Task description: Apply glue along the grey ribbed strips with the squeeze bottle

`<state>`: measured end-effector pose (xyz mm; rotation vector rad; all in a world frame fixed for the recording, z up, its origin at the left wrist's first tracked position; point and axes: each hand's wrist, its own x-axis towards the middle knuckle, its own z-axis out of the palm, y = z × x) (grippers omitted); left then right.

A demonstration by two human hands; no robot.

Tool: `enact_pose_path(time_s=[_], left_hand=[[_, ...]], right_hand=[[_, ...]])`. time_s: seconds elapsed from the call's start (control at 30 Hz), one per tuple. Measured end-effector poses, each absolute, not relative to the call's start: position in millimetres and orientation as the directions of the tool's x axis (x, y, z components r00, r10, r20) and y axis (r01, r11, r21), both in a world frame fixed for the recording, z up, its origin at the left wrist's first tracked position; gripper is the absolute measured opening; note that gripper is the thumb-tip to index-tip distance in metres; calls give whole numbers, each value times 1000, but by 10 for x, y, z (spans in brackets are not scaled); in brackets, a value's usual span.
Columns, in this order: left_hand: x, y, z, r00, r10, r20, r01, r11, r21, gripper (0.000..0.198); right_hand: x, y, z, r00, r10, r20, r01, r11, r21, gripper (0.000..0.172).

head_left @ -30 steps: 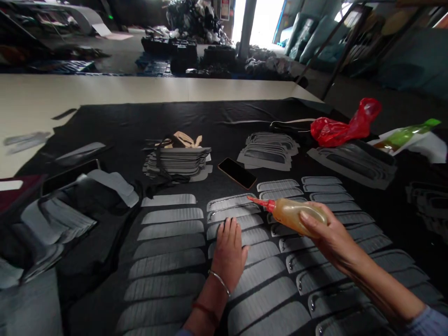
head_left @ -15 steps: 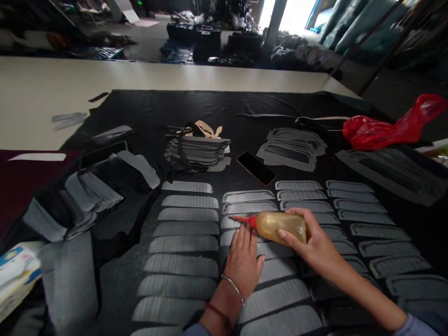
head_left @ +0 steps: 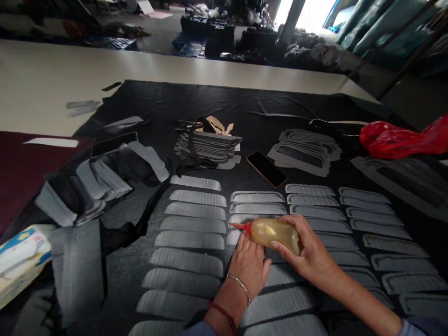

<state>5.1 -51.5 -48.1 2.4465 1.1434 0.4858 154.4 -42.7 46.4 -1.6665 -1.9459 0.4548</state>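
My right hand [head_left: 304, 247] is wrapped round a translucent amber squeeze bottle [head_left: 273, 232], tilted sideways with its red nozzle [head_left: 241, 227] pointing left. The nozzle tip is at the left end of a grey curved strip [head_left: 241, 218] in the middle column; whether it touches cannot be seen. My left hand [head_left: 248, 261] lies flat, fingers stretched together, over strips just below the nozzle, partly hiding them. Farther up that column, strips [head_left: 258, 208] carry a shiny line along their edges. Plain grey strips [head_left: 189, 240] form the column to the left.
Outlined strips [head_left: 366, 213] lie in columns on the right. Beyond them are a phone [head_left: 266, 169], stacked dark pieces [head_left: 208, 148], frame-shaped cutouts [head_left: 304, 151] and a red plastic bag [head_left: 395, 140]. Loose cut pieces [head_left: 105, 179] and a tissue pack [head_left: 26, 261] are at left.
The view has shifted, so the table's things appear farther right. The nozzle tip has moved slightly toward me along the strip's left end. Both hands keep the same hold and pose.
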Motion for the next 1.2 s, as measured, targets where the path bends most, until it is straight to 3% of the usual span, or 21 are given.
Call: enact_pose_path(time_s=[0.9, 1.2], left_hand=[[45, -512, -500, 588, 788, 181, 659, -597, 457, 57], [46, -508, -502, 582, 785, 212, 651, -607, 457, 50]], right_hand=[[1651, -460, 528, -149, 963, 225, 855, 240, -459, 34], [1787, -550, 582, -130, 965, 228, 879, 218, -424, 33]])
